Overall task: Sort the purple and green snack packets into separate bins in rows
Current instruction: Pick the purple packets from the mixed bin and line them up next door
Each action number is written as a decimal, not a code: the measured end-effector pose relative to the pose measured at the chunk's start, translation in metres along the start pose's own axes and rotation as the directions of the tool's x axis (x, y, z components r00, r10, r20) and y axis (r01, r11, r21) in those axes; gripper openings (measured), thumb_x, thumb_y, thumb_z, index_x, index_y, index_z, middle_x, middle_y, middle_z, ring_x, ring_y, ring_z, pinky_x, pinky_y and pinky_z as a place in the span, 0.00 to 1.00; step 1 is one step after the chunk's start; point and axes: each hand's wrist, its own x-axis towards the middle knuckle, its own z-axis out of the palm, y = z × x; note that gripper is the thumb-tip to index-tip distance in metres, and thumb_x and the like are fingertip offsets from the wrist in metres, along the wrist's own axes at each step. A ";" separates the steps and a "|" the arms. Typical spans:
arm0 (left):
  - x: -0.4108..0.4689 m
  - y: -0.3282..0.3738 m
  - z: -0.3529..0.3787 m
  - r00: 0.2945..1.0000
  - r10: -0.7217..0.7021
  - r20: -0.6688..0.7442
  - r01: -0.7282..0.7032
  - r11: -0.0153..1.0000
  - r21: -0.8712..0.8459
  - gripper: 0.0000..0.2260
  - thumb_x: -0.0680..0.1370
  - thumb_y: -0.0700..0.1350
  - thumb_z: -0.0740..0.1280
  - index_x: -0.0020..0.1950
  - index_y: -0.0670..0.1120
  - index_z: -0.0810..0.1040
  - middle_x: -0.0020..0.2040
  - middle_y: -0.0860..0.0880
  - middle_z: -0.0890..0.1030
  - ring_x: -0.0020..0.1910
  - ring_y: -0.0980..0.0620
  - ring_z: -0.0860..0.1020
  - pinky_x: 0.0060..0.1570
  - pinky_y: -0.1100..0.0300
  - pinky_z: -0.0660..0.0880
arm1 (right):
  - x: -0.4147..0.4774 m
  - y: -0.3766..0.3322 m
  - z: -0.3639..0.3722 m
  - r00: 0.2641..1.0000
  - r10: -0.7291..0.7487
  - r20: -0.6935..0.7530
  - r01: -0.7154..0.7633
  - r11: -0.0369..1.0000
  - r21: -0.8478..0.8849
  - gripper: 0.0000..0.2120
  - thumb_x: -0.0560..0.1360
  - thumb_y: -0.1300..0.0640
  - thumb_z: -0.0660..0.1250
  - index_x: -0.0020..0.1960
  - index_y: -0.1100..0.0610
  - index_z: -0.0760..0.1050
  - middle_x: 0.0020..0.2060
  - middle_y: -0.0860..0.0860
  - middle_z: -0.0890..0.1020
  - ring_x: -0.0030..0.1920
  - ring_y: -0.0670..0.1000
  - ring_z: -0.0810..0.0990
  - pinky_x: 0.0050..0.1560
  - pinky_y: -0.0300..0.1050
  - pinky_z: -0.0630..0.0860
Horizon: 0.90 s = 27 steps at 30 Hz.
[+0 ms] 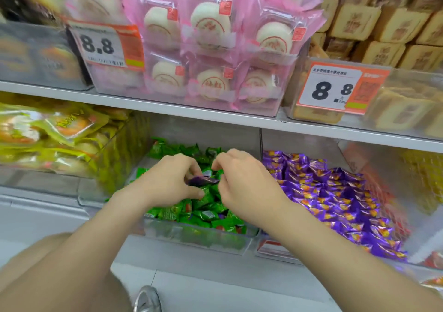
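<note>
Purple foil shows where it should not: one purple packet (203, 181) sits over the green bin (199, 236), held between both hands just above the green packets (211, 213). It belongs in the purple bin (268, 251), which stands just beside, to the right.

Risks, as I judge them. The wrapper looks slick and the hold is only at the fingertips, so it could slip and drop back among the green ones, where it would sink out of sight. Both hands crowd the same small spot, so a careless lift could drag a green packet along or flick one over the low front wall. Carrying it right means clearing the divider between the bins; clipping that could knock it loose. Dropped loosely on the purple packets (335, 191), it would also spoil the rows there.

Left hand (167, 179): fingers bent and narrow, thumb and fingertips closed on the left end of the purple packet, lower fingers touching the green heap. Right hand (242, 179): fingers curled in tight, tips at the packet's right end. Motion blur and the angle hide the contact, so I cannot tell whether it pinches the wrapper or only meets it.
</note>
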 end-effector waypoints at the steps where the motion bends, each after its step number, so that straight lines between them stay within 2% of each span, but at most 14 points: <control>1: -0.002 -0.003 -0.004 1.000 0.013 -0.023 -0.014 0.997 -0.073 0.14 0.71 0.53 0.81 0.53 0.56 0.82 0.44 0.57 0.85 0.46 0.58 0.83 0.52 0.54 0.80 | 0.006 -0.003 0.003 1.000 -0.001 0.018 0.000 1.000 0.030 0.18 0.77 0.60 0.64 0.67 0.54 0.76 0.58 0.53 0.79 0.59 0.56 0.77 0.59 0.49 0.73; 4: -0.006 -0.008 -0.008 0.999 0.035 -0.017 -0.037 0.987 -0.155 0.08 0.73 0.48 0.80 0.47 0.57 0.83 0.40 0.58 0.86 0.43 0.61 0.84 0.51 0.53 0.82 | 0.020 -0.011 0.012 0.996 0.015 0.088 -0.032 0.981 0.191 0.23 0.74 0.51 0.67 0.69 0.49 0.73 0.58 0.49 0.81 0.60 0.53 0.79 0.61 0.53 0.78; 7: -0.006 -0.013 -0.011 0.999 0.037 0.039 -0.028 0.977 -0.211 0.08 0.73 0.47 0.81 0.47 0.55 0.84 0.41 0.56 0.87 0.44 0.59 0.85 0.52 0.52 0.83 | 0.028 -0.008 0.023 0.987 0.038 0.157 -0.062 0.986 0.154 0.22 0.75 0.49 0.69 0.69 0.46 0.73 0.52 0.47 0.84 0.57 0.53 0.79 0.59 0.56 0.79; 9: -0.002 -0.017 -0.016 0.996 0.026 0.090 -0.004 0.972 -0.237 0.14 0.71 0.49 0.81 0.54 0.55 0.83 0.48 0.55 0.86 0.48 0.57 0.84 0.55 0.51 0.83 | 0.032 -0.001 0.027 0.990 0.044 0.137 -0.059 0.993 0.104 0.16 0.77 0.50 0.71 0.64 0.47 0.78 0.49 0.46 0.84 0.54 0.52 0.79 0.60 0.55 0.78; 11: 0.009 -0.023 -0.020 0.994 0.014 0.105 0.001 0.990 -0.141 0.23 0.71 0.53 0.78 0.66 0.55 0.80 0.61 0.55 0.82 0.58 0.55 0.81 0.63 0.53 0.79 | 0.035 0.005 0.030 0.994 0.068 0.083 -0.076 0.992 0.103 0.08 0.78 0.51 0.72 0.56 0.48 0.83 0.47 0.45 0.84 0.52 0.51 0.79 0.60 0.53 0.78; 14: 0.038 -0.036 -0.017 0.998 -0.053 0.018 0.054 0.998 -0.029 0.27 0.79 0.49 0.70 0.77 0.46 0.72 0.74 0.46 0.74 0.73 0.47 0.73 0.71 0.56 0.70 | 0.036 0.008 0.030 0.991 0.118 0.056 -0.126 0.977 0.174 0.04 0.79 0.51 0.71 0.51 0.48 0.84 0.47 0.44 0.84 0.52 0.50 0.79 0.59 0.48 0.76; 15: 0.047 -0.040 -0.013 0.997 -0.074 0.022 0.074 0.997 -0.003 0.26 0.81 0.48 0.68 0.79 0.44 0.70 0.77 0.44 0.72 0.75 0.45 0.70 0.73 0.56 0.68 | 0.036 0.008 0.030 0.990 0.119 0.071 -0.132 0.967 0.220 0.04 0.79 0.50 0.71 0.51 0.48 0.83 0.46 0.43 0.84 0.51 0.47 0.79 0.56 0.45 0.75; 17: 0.062 -0.048 -0.001 0.990 -0.115 0.079 0.113 0.993 0.027 0.25 0.84 0.48 0.64 0.81 0.44 0.67 0.79 0.42 0.69 0.78 0.43 0.68 0.75 0.54 0.67 | 0.034 0.007 0.027 0.987 0.094 0.129 -0.128 0.950 0.285 0.03 0.80 0.50 0.70 0.52 0.48 0.81 0.46 0.43 0.83 0.42 0.38 0.77 0.45 0.34 0.71; 18: 0.066 -0.050 0.005 0.985 -0.126 0.115 0.122 0.992 0.042 0.25 0.85 0.49 0.63 0.81 0.45 0.66 0.80 0.42 0.69 0.78 0.43 0.68 0.75 0.53 0.68 | 0.033 0.006 0.026 0.985 0.079 0.153 -0.123 0.945 0.303 0.03 0.81 0.50 0.69 0.52 0.48 0.80 0.46 0.43 0.83 0.37 0.36 0.76 0.39 0.29 0.68; 20: 0.070 -0.051 0.014 0.978 -0.127 0.163 0.119 0.991 0.060 0.23 0.86 0.49 0.61 0.81 0.47 0.67 0.78 0.42 0.71 0.76 0.42 0.70 0.71 0.54 0.70 | 0.032 0.005 0.024 0.985 0.059 0.164 -0.113 0.932 0.345 0.03 0.82 0.51 0.67 0.52 0.48 0.78 0.45 0.45 0.83 0.33 0.36 0.75 0.34 0.31 0.67; 22: 0.072 -0.053 0.016 0.982 -0.126 0.139 0.120 0.991 0.053 0.19 0.85 0.48 0.62 0.76 0.47 0.72 0.73 0.42 0.76 0.69 0.42 0.75 0.63 0.55 0.74 | 0.030 0.004 0.023 0.989 0.052 0.142 -0.104 0.914 0.393 0.03 0.83 0.52 0.65 0.51 0.48 0.77 0.41 0.47 0.83 0.30 0.40 0.74 0.32 0.34 0.68; 24: 0.074 -0.058 0.015 0.985 -0.132 0.114 0.128 0.991 0.042 0.14 0.83 0.47 0.66 0.68 0.48 0.76 0.65 0.43 0.78 0.60 0.44 0.77 0.53 0.56 0.73 | 0.027 0.004 0.020 0.993 0.050 0.105 -0.090 0.901 0.425 0.04 0.84 0.52 0.64 0.51 0.47 0.77 0.40 0.48 0.83 0.30 0.43 0.74 0.32 0.36 0.69; 27: 0.071 -0.066 0.011 0.987 -0.128 0.096 0.126 0.992 0.025 0.10 0.79 0.48 0.71 0.59 0.51 0.76 0.56 0.47 0.78 0.51 0.47 0.77 0.45 0.56 0.72 | 0.023 0.003 0.018 0.998 0.054 0.030 -0.062 0.883 0.465 0.03 0.84 0.53 0.64 0.53 0.48 0.76 0.40 0.46 0.83 0.32 0.46 0.77 0.34 0.37 0.71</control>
